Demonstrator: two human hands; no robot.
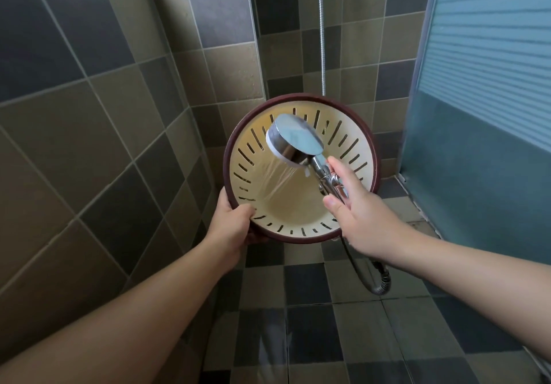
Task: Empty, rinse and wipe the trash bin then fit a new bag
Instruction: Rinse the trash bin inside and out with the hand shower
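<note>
Trash bin [301,201]: round, cream inside, dark maroon rim, wall slotted with rows of narrow vertical cutouts. Held off the floor in the shower corner, tipped so the mouth faces the camera. Inside looks wet; bottom bare.

Left hand [231,222] grips the rim at lower left, thumb hooked inside, fingers wrapped under the outside. Right hand [354,213] is closed round the handle of the chrome shower head [295,140], thumb along the near side. Shower head sits over the bin mouth, spray fanning down-left onto the inner wall.

Around: tiled walls [98,109] in brown/grey checks, same pattern on the floor [313,318]. Frosted glass door [483,115] on the right. Metal hose [378,279] loops below the right wrist and runs up behind the bin, partly hidden by it.
</note>
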